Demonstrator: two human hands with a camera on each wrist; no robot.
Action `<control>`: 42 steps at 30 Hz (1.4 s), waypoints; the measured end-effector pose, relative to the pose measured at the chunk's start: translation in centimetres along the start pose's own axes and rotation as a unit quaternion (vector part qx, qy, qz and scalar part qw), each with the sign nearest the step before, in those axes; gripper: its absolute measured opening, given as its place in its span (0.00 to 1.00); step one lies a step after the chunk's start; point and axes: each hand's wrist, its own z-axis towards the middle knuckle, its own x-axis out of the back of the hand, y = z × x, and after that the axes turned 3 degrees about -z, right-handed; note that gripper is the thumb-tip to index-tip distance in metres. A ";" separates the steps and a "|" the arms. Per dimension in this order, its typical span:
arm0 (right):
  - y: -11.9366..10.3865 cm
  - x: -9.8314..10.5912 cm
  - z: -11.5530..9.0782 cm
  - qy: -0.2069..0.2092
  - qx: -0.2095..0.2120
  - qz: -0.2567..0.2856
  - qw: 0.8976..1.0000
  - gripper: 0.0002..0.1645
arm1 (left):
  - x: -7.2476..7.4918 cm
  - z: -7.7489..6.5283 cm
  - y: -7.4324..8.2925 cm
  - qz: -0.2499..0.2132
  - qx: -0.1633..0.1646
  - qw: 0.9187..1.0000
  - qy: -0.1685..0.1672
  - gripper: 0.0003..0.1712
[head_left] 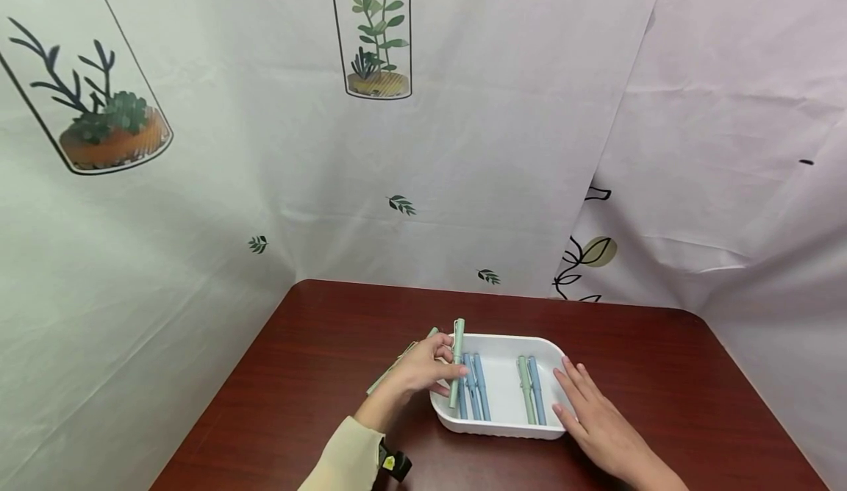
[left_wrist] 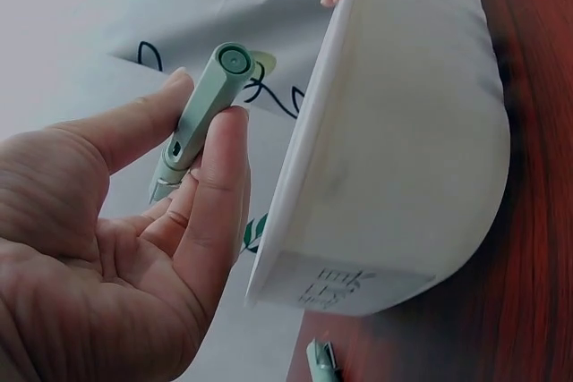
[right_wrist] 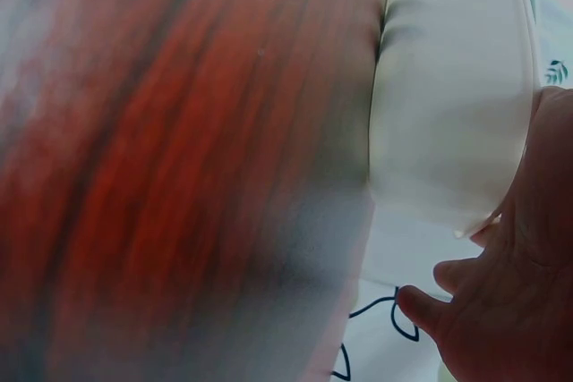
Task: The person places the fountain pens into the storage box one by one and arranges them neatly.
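My left hand (head_left: 423, 364) pinches a light green pen (head_left: 457, 355) between thumb and fingers, held nearly upright over the left side of a white tray (head_left: 499, 355). Seen from the left wrist, the pen (left_wrist: 201, 114) is capped, with one round end facing the camera. Just right of it, blue pens (head_left: 481, 389) lie side by side in the tray. Another green pen (head_left: 526, 389) and a blue pen (head_left: 537, 392) lie together in its right half. With fingers extended, my right hand (head_left: 598, 421) touches the tray's right rim.
Left of the tray, partly behind my left hand, green pens (head_left: 380, 381) lie on the dark red wooden table (head_left: 317, 351). A white cloth (head_left: 463, 182) printed with plants hangs behind the table and along its sides.
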 end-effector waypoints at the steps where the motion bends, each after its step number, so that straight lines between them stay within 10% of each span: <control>1: 0.0 0.0 0.0 -0.004 -0.003 0.000 1.000 0.36 | -0.2 0.0 0.0 -0.002 0.000 1.000 -0.002 0.28; 42: -0.1 0.0 0.1 -0.004 -0.007 0.002 1.000 0.36 | -6.7 2.0 -0.3 0.017 0.008 1.000 0.025 0.28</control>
